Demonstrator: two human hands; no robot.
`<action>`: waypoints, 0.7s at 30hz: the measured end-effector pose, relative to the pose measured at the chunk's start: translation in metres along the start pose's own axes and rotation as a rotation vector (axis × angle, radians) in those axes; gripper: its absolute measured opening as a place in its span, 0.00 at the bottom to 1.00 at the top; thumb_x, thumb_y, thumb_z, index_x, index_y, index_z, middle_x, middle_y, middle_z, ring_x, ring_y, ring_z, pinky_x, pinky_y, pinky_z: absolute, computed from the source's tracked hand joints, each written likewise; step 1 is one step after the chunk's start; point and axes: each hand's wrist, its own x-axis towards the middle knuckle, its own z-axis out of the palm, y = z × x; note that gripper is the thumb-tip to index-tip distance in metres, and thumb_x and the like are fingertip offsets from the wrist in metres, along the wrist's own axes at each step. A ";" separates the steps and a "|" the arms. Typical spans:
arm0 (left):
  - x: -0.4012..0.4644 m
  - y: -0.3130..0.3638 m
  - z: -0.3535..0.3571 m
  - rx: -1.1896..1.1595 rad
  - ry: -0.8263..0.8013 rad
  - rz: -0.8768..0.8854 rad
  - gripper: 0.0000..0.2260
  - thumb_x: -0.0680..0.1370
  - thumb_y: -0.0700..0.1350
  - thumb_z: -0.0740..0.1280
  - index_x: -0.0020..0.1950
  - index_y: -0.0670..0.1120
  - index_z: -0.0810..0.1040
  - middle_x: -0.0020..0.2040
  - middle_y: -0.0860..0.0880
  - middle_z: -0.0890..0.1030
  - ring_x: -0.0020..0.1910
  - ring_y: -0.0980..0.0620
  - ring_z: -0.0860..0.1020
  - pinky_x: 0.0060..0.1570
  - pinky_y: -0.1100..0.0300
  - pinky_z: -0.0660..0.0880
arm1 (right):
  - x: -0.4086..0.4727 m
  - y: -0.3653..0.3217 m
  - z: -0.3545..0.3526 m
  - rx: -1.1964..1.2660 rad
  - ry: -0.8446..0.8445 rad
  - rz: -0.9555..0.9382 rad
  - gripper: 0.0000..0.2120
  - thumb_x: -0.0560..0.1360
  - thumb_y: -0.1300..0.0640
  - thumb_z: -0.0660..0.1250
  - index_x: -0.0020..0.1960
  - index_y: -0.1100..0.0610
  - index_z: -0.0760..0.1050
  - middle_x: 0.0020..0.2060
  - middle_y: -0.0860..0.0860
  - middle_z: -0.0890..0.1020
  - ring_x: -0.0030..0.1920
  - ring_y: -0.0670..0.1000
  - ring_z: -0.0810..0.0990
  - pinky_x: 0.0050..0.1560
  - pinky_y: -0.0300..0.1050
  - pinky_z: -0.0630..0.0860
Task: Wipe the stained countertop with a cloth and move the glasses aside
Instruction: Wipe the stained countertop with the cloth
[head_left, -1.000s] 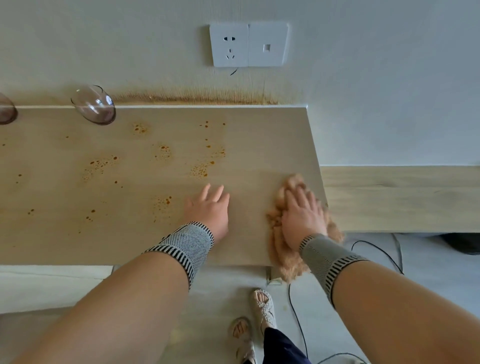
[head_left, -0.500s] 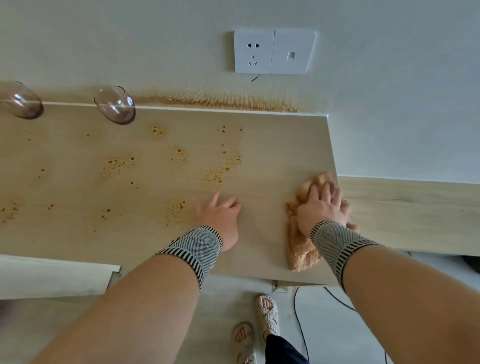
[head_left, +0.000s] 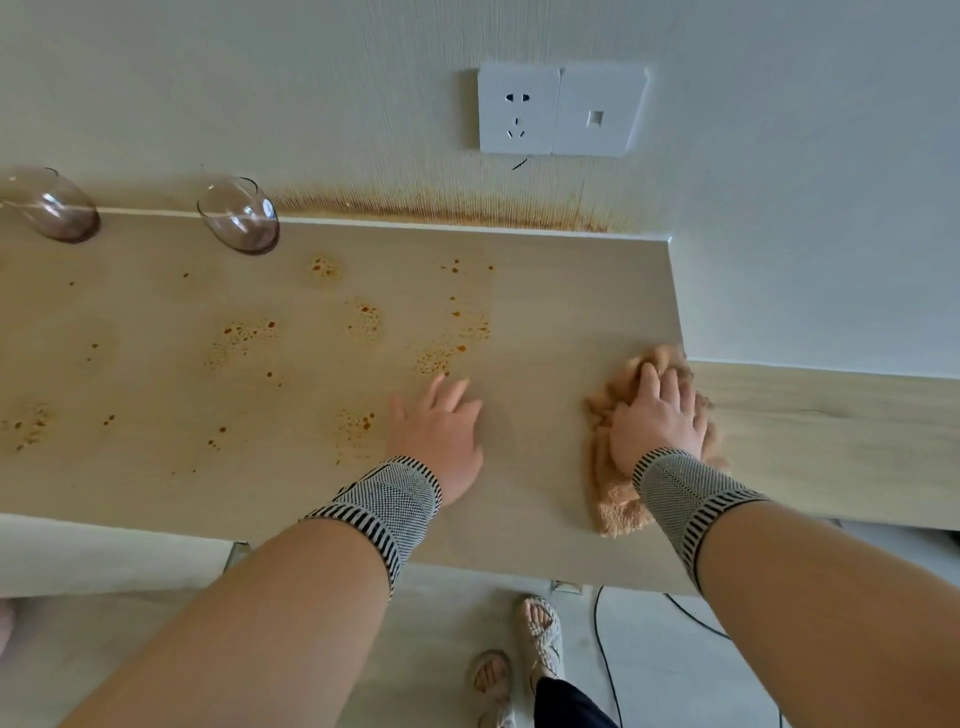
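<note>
The pale wooden countertop (head_left: 571, 291) carries several patches of orange-brown stains (head_left: 244, 338) across its middle and left. A fluffy tan cloth (head_left: 613, 499) lies at the counter's right edge, and my right hand (head_left: 657, 421) presses flat on it with fingers spread. My left hand (head_left: 441, 431) rests flat on the bare counter just right of a stain patch, holding nothing. Two clear glasses stand by the back wall: one (head_left: 239, 215) left of centre, another (head_left: 49, 205) at the far left edge.
A white socket and switch plate (head_left: 561, 109) sits on the wall, with a brown stain streak (head_left: 441, 208) along the wall's base. A lower wooden shelf (head_left: 831, 441) extends right of the counter. Cables (head_left: 608, 660) and my sandalled feet (head_left: 540, 631) are on the floor below.
My right hand has slid the cloth a little away from me along the counter's right edge. The view has shifted right and down, bringing the far-left glass fully into view.
</note>
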 end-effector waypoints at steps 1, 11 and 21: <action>0.002 -0.001 0.001 0.008 -0.005 -0.009 0.27 0.82 0.53 0.58 0.80 0.53 0.54 0.81 0.53 0.44 0.79 0.48 0.40 0.74 0.33 0.46 | -0.002 -0.009 0.001 0.014 0.001 0.047 0.30 0.81 0.50 0.52 0.80 0.51 0.47 0.80 0.53 0.47 0.79 0.56 0.42 0.77 0.60 0.42; 0.008 -0.002 -0.006 0.059 -0.080 -0.029 0.25 0.83 0.52 0.54 0.80 0.55 0.53 0.81 0.56 0.49 0.80 0.46 0.40 0.73 0.31 0.46 | 0.016 -0.018 -0.002 -0.137 -0.073 -0.297 0.28 0.82 0.44 0.51 0.80 0.46 0.51 0.80 0.48 0.45 0.79 0.55 0.41 0.77 0.60 0.42; 0.017 -0.001 -0.017 0.039 -0.073 -0.052 0.21 0.81 0.51 0.58 0.75 0.58 0.67 0.79 0.58 0.58 0.80 0.47 0.42 0.71 0.29 0.44 | 0.001 -0.055 0.016 -0.266 -0.200 -0.705 0.30 0.81 0.40 0.49 0.80 0.42 0.44 0.80 0.45 0.41 0.79 0.53 0.38 0.77 0.63 0.40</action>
